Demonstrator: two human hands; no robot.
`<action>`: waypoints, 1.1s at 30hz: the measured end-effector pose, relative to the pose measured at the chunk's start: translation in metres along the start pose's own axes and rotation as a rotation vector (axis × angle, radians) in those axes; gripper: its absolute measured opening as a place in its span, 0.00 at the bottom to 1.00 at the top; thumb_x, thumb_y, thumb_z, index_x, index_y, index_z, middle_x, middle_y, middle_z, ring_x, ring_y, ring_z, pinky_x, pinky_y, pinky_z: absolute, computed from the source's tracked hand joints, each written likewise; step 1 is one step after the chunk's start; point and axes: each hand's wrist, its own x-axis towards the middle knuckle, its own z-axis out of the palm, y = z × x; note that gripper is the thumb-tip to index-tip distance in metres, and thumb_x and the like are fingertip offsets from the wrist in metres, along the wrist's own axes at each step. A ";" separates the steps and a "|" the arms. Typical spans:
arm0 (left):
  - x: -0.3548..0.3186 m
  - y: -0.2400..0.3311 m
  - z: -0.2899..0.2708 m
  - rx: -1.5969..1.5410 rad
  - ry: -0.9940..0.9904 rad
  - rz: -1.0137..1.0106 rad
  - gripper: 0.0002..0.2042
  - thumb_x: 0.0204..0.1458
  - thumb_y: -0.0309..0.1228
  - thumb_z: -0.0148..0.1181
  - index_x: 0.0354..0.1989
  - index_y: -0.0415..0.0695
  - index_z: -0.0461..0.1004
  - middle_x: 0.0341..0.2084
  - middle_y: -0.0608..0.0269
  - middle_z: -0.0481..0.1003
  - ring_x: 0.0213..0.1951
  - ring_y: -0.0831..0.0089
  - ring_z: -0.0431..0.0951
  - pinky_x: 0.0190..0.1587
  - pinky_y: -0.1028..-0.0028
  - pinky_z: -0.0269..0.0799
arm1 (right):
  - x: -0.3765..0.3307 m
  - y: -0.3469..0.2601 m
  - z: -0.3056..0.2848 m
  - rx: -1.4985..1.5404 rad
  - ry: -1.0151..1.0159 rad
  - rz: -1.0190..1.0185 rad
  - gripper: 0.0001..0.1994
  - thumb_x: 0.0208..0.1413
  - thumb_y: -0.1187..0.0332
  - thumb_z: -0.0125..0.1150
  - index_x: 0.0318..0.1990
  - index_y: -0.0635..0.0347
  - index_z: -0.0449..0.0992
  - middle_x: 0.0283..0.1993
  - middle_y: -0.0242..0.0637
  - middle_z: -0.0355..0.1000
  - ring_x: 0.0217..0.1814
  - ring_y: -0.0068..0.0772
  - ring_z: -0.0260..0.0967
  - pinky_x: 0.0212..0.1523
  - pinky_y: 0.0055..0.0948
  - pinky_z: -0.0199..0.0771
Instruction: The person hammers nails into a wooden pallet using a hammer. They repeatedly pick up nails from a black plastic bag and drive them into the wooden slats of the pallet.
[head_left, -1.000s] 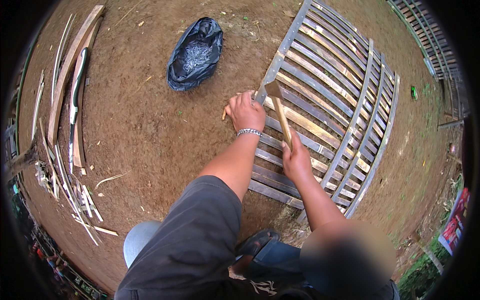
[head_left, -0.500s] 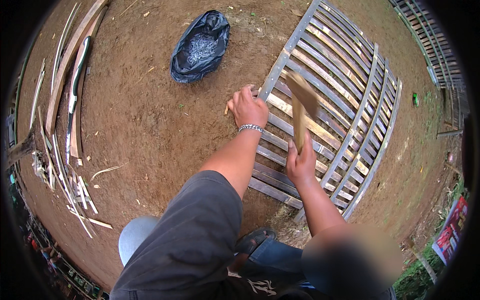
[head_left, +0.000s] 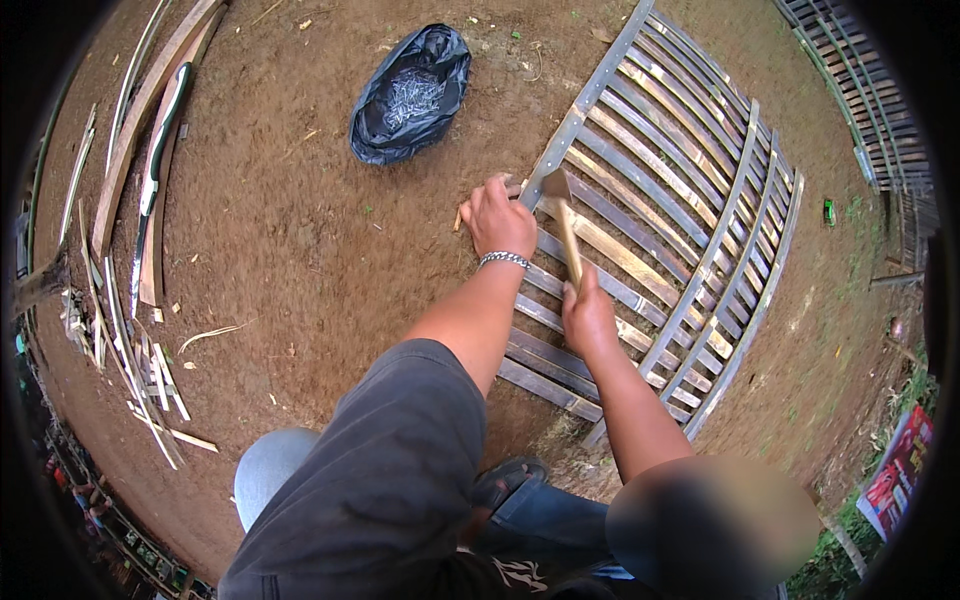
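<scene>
A large frame of wooden slats (head_left: pixel 640 235) lies on the ground to the right, with a nail-studded rail (head_left: pixel 575 120) along its left side. My left hand (head_left: pixel 497 218), a chain bracelet at its wrist, rests at the near end of that rail. Its fingers are curled, and what they pinch is hidden; a short wood end shows beside them. My right hand (head_left: pixel 590 315) grips the wooden handle of a hatchet (head_left: pixel 568 235). The hatchet's dark head is down at the rail, just right of my left fingers.
A black plastic bag (head_left: pixel 375 135) with many nails sits open ahead. At the left, a handsaw (head_left: pixel 152 180) lies on long wooden boards (head_left: pixel 125 165), near scattered thin strips (head_left: pixel 165 385). Another slatted frame (head_left: pixel 865 80) stands far right. A small green object (head_left: pixel 829 212) is on the dirt.
The hatchet has come down and left from above the slats to the rail, my right hand moving slightly left with it. My left hand stays at the rail's end.
</scene>
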 end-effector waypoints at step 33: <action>-0.047 -0.021 -0.053 0.263 -0.140 0.206 0.23 0.52 0.40 0.67 0.55 0.43 0.75 0.54 0.56 0.75 0.63 0.54 0.65 0.68 0.50 0.49 | -0.183 0.043 0.005 0.401 0.006 0.475 0.19 0.65 0.64 0.59 0.60 0.62 0.67 0.45 0.60 0.76 0.49 0.64 0.75 0.49 0.49 0.73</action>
